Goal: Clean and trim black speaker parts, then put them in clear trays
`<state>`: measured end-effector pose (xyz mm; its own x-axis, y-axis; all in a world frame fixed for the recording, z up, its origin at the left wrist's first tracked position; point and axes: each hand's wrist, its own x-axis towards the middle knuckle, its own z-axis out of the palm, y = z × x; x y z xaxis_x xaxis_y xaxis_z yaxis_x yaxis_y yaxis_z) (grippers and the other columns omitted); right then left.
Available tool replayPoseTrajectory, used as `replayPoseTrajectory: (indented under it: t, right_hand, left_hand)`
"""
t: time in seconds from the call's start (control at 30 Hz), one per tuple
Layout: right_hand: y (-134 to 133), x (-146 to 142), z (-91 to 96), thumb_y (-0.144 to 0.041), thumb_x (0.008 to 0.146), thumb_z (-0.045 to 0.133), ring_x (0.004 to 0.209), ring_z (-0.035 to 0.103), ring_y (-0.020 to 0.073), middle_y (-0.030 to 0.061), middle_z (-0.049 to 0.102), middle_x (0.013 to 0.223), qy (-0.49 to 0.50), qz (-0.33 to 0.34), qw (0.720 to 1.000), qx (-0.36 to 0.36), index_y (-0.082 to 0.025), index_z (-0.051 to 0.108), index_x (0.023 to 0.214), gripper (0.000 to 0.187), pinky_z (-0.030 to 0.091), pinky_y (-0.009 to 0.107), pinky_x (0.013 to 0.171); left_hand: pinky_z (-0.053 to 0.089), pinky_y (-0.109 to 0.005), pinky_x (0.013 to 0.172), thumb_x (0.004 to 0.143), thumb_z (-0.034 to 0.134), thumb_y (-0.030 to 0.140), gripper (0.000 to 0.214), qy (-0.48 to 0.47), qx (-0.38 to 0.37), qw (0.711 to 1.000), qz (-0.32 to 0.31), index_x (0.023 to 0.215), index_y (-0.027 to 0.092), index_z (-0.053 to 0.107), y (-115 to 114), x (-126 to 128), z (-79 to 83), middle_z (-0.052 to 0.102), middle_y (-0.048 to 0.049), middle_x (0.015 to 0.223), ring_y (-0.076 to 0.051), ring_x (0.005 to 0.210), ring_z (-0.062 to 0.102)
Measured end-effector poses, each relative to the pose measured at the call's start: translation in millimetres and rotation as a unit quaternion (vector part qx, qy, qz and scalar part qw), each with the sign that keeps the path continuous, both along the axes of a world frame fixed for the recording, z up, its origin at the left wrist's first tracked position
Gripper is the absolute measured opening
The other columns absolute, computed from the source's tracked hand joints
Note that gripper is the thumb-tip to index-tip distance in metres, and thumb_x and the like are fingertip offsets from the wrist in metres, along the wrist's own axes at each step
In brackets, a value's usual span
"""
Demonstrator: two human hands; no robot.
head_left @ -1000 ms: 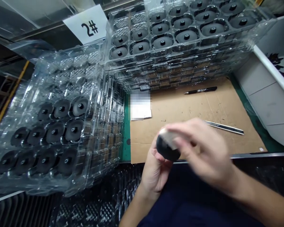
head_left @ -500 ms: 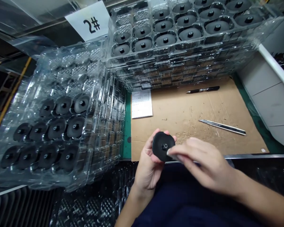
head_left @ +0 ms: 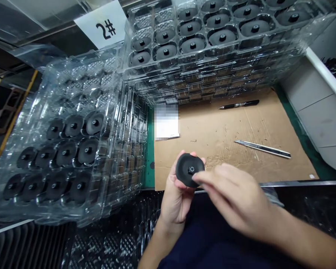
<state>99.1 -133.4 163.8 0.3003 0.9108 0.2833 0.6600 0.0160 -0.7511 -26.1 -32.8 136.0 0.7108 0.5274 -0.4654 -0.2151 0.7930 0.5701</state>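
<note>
My left hand [head_left: 176, 194] holds a round black disc-shaped part [head_left: 184, 164] by its edge, with a short stem standing up at its centre. The disc faces up toward the camera. Over its lower right side, my right hand [head_left: 235, 194] is pinched, fingertips at the disc face close to the stem. Whatever the right fingers may hold is hidden. Similar black discs lie in the pockets of a clear plastic tray [head_left: 108, 127] on the left and of another clear tray [head_left: 168, 61] at the back.
Both trays top tall stacks. Brown cardboard [head_left: 212, 130] covers the bench; on it lie a black pen [head_left: 239, 105], a utility knife [head_left: 263, 149] and a white paper slip [head_left: 167, 125]. A "2#" sign [head_left: 100, 24] stands behind. A white panel [head_left: 319, 108] borders the right side.
The disc and my left hand have shifted slightly left and up in view. My right fingertips have moved left with them, staying at the disc face.
</note>
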Motion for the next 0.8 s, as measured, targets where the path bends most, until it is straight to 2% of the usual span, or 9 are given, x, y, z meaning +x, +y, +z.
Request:
replayPoseTrajectory:
  t: [0.07,0.17,0.23,0.37,0.43,0.53,0.63,0.7,0.8]
  right_hand:
    - [0.5,1.5,-0.8,-0.013,0.088,0.046,0.075,0.053,0.0139,0.0046,0.061,0.086,0.016,0.032,0.999,-0.002,-0.016,0.056,0.111,0.025,0.043,0.028,0.069]
    - [1.6,3.7,-1.2,-0.016,0.09,0.043,0.076,0.055,0.0128,0.0039,0.061,0.085,0.038,-0.021,0.997,-0.065,-0.018,0.059,0.105,0.022,0.043,0.026,0.069]
    - [2.0,1.6,0.7,-0.017,0.09,0.043,0.074,0.054,0.0137,0.004,0.06,0.083,0.024,-0.04,0.996,-0.073,-0.017,0.059,0.107,0.023,0.043,0.027,0.068]
    - [5.1,4.2,-3.3,-0.018,0.09,0.044,0.075,0.056,0.0132,0.0029,0.062,0.086,0.044,0.018,0.998,-0.05,-0.02,0.059,0.108,0.024,0.044,0.026,0.07]
    - [7.2,15.7,-17.8,-0.022,0.09,0.044,0.08,0.059,0.0126,0.0025,0.064,0.09,0.063,-0.032,0.993,-0.09,-0.022,0.061,0.105,0.022,0.046,0.024,0.073]
    - [3.1,31.4,-51.9,-0.027,0.09,0.044,0.087,0.061,0.016,0.0053,0.066,0.096,0.064,-0.121,0.981,-0.139,-0.02,0.064,0.102,0.024,0.047,0.029,0.077]
    - [-11.9,28.5,-85.3,-0.027,0.09,0.044,0.088,0.064,0.0172,0.0067,0.067,0.096,0.076,-0.111,0.979,-0.155,-0.019,0.065,0.102,0.026,0.05,0.03,0.076]
    - [-22.0,21.0,-99.5,-0.027,0.089,0.045,0.084,0.065,0.0165,0.0054,0.069,0.092,0.091,-0.094,0.978,-0.163,-0.02,0.066,0.1,0.025,0.052,0.029,0.073]
    - [-26.2,17.3,-99.2,-0.027,0.089,0.045,0.082,0.066,0.0166,0.0048,0.07,0.09,0.113,-0.099,0.975,-0.162,-0.02,0.067,0.1,0.025,0.052,0.028,0.071]
  left_hand:
    - [0.047,-0.035,0.095,0.068,0.072,0.038,0.048,0.005,-0.003,1.0,-0.006,0.114,0.03,0.06,-0.3,0.8,-1.5,0.06,-0.0028,0.121,-0.026,0.11,0.057]
    - [0.049,-0.029,0.09,0.065,0.074,0.04,0.053,0.022,0.014,1.0,-0.002,0.115,0.027,0.06,0.2,2.2,-3.4,0.059,-0.005,0.124,-0.024,0.115,0.054]
    - [0.048,-0.029,0.091,0.065,0.074,0.041,0.056,0.027,0.013,1.0,-0.004,0.117,0.026,0.058,0.8,2.6,-4.2,0.057,-0.0061,0.126,-0.025,0.116,0.053]
    - [0.045,-0.037,0.097,0.071,0.07,0.039,0.055,0.006,0.0,1.0,-0.01,0.122,0.027,0.054,1.2,2.6,-5.8,0.054,-0.0074,0.13,-0.028,0.117,0.053]
    - [0.043,-0.037,0.099,0.077,0.065,0.036,0.05,-0.001,-0.009,1.0,0.004,0.125,0.026,0.052,1.6,3.4,-7.4,0.053,-0.0084,0.132,-0.027,0.119,0.051]
    - [0.038,-0.04,0.104,0.083,0.059,0.034,0.049,0.001,-0.035,0.999,0.02,0.129,0.024,0.048,3.0,5.7,-10.0,0.052,-0.0106,0.133,-0.027,0.12,0.05]
    - [0.036,-0.04,0.106,0.081,0.061,0.035,0.054,-0.006,-0.049,0.999,0.021,0.13,0.021,0.046,5.1,7.5,-10.6,0.051,-0.012,0.134,-0.028,0.122,0.048]
    - [0.034,-0.039,0.107,0.079,0.063,0.037,0.058,-0.013,-0.053,0.998,0.014,0.131,0.021,0.045,6.2,8.0,-9.7,0.049,-0.0122,0.135,-0.028,0.124,0.046]
    - [0.033,-0.04,0.108,0.077,0.065,0.037,0.061,-0.014,-0.043,0.999,-0.002,0.132,0.021,0.044,6.6,8.9,-7.6,0.047,-0.0123,0.137,-0.029,0.125,0.044]
